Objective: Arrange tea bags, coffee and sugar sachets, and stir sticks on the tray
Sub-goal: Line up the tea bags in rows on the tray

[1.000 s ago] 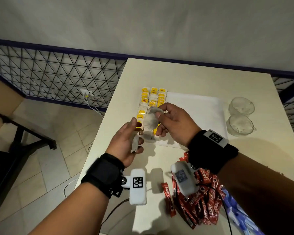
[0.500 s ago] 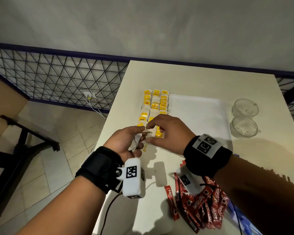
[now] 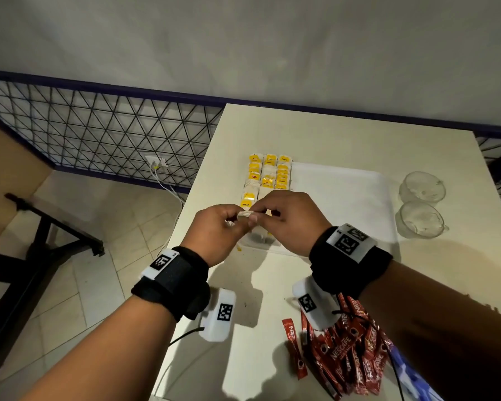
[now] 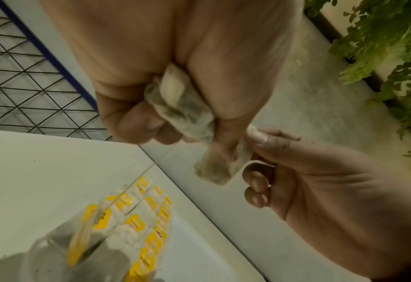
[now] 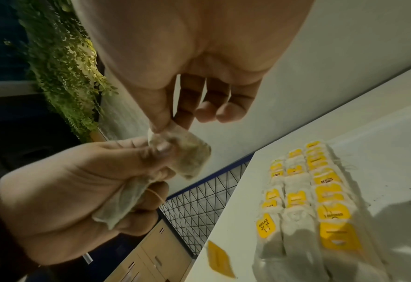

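Rows of tea bags [image 3: 268, 175] with yellow tags lie along the left side of the white tray [image 3: 344, 198]. Just above the tray's near left corner, my left hand [image 3: 223, 224] grips a crumpled tea bag [image 4: 180, 106] in its fist. Its thumb also presses on a second tea bag [image 4: 214, 167]. My right hand [image 3: 278, 218] pinches the top corner of that second bag [image 5: 189, 158] between thumb and forefinger. A yellow tag [image 5: 220, 259] dangles on a string below the hands. Red coffee sachets [image 3: 350, 351] lie heaped on the table near my right forearm.
Two glass cups [image 3: 421, 186] [image 3: 420, 219] stand to the right of the tray. Blue sachets [image 3: 411, 371] lie under my right arm. The table's left edge [image 3: 191, 204] drops to a tiled floor, with a wire mesh fence [image 3: 99, 134] behind it.
My right hand came down and left with its tea bag to meet my left hand. Both hands now hold that bag together over the tray's near corner.
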